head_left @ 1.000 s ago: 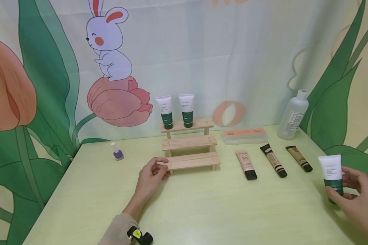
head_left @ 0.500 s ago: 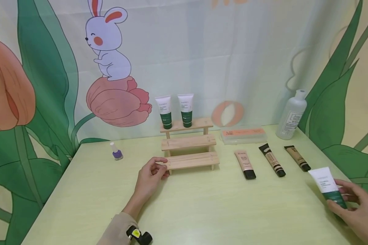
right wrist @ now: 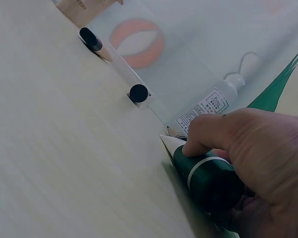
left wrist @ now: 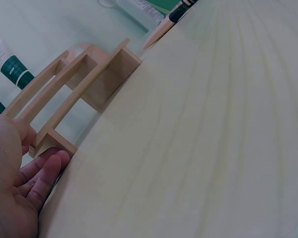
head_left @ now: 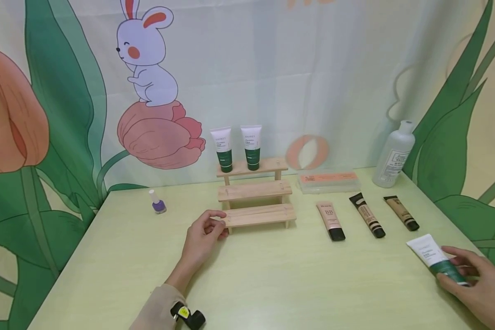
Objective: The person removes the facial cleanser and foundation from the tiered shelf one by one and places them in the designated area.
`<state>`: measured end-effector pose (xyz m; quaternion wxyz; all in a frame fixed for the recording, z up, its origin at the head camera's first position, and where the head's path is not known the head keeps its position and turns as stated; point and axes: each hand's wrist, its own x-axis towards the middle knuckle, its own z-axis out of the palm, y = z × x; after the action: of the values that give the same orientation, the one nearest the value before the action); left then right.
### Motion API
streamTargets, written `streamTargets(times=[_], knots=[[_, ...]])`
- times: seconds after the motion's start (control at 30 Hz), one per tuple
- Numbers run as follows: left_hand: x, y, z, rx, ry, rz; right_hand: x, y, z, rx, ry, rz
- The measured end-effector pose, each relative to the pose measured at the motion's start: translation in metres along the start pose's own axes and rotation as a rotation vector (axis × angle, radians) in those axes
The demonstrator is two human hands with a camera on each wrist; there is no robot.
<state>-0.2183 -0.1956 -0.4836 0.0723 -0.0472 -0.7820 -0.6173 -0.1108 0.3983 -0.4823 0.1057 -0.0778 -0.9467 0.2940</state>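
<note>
In the head view my right hand (head_left: 474,284) grips a white-and-green squeeze tube (head_left: 437,259) by its green cap end, tilted low over the table at the right. The right wrist view shows the thumb and fingers round the tube's green part (right wrist: 208,181). My left hand (head_left: 202,238) pinches the left end of the lowest step of a three-tier wooden stand (head_left: 260,215), thumb and fingers at its corner. On the stand's top step, two matching white-and-green tubes (head_left: 223,149) stand upright on their caps.
Right of the stand lie a pink BB cream tube (head_left: 331,221), a black-and-beige tube (head_left: 367,214) and a brown tube (head_left: 401,213). Behind them are a flat clear case (head_left: 329,183) and a white bottle (head_left: 394,155). A purple nail polish bottle (head_left: 158,204) stands at left.
The tube in my right hand has tipped from upright to leaning left and come down toward the table. My left hand stays at the stand.
</note>
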Motion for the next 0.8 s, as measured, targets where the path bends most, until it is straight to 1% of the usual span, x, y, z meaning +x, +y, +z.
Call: streamTargets(times=[0.13, 0.27, 0.4, 0.5, 0.63, 0.8], knots=[[0.001, 0.001, -0.001, 0.002, 0.000, 0.004, 0.003, 0.000, -0.001, -0.014, -0.024, -0.009], [0.001, 0.001, -0.001, 0.002, -0.003, 0.007, 0.001, -0.005, 0.000, -0.027, -0.023, 0.059], [0.001, 0.000, -0.001, 0.003, -0.002, 0.006, -0.001, -0.010, 0.001, -0.048, 0.015, 0.116], [0.002, 0.000, -0.001, 0.006, -0.002, 0.007, -0.001, -0.010, 0.001, -0.032, 0.066, 0.127], [0.001, 0.000, -0.001, 0.010, 0.001, 0.007, -0.003, -0.009, 0.000, 0.042, 0.167, 0.122], [0.001, -0.001, 0.000, 0.012, 0.004, 0.002, -0.004, -0.012, 0.001, 0.188, 0.308, 0.021]])
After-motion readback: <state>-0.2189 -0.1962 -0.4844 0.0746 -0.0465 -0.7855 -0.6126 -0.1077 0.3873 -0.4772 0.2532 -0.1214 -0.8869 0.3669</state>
